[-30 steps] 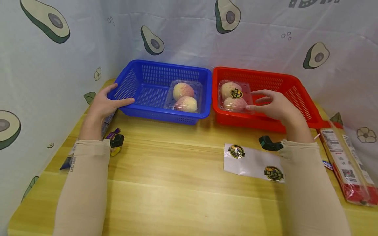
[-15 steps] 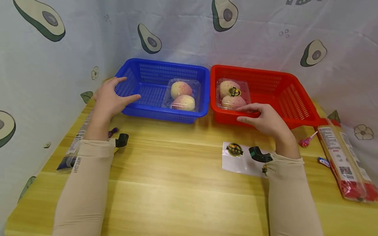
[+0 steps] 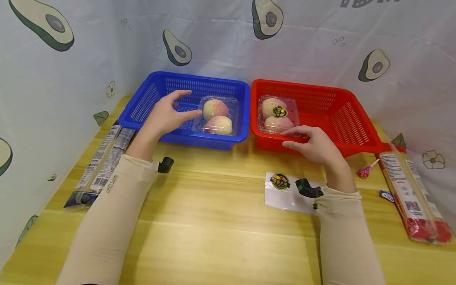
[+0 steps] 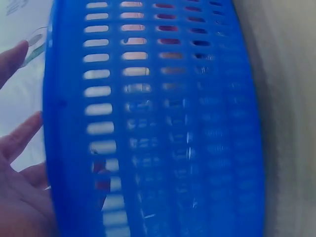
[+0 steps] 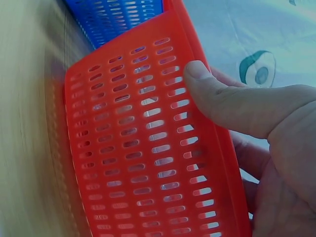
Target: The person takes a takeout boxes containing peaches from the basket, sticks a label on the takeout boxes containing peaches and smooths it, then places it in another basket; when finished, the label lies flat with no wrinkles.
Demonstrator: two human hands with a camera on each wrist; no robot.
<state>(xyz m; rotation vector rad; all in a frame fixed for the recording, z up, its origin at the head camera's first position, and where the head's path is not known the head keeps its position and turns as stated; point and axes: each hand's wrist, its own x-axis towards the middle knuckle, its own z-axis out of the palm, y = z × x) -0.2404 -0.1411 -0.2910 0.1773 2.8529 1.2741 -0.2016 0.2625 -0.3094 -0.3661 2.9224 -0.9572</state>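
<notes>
My left hand [image 3: 167, 116] hovers over the front of the blue basket [image 3: 171, 137], thumb and fingers spread and holding nothing. Just right of its fingertips, a clear plastic box [image 3: 233, 107] with two peaches [image 3: 219, 125] lies inside that basket. My right hand [image 3: 317, 145] grips the front rim of the red basket [image 3: 350, 136]; the thumb [image 5: 200, 74] lies outside and the fingers reach over inside. Close to those fingers sits a second clear box [image 3: 293, 109] of two peaches [image 3: 273, 107], this one bearing a black and gold sticker [image 3: 280, 111].
A sticker sheet [image 3: 281, 202] lies on the wooden table [image 3: 228, 233], partly under the right wrist. Long printed packages lie at the left [image 3: 103, 166] and right [image 3: 409, 198]. A lollipop [image 3: 364, 172] and small blue wrapper [image 3: 386, 195] are at right. Avocado-print cloth [image 3: 217, 47] hangs behind.
My left hand has left the blue basket's left rim and moved right over its front. The right hand has come down from the peach box to the red basket's front rim.
</notes>
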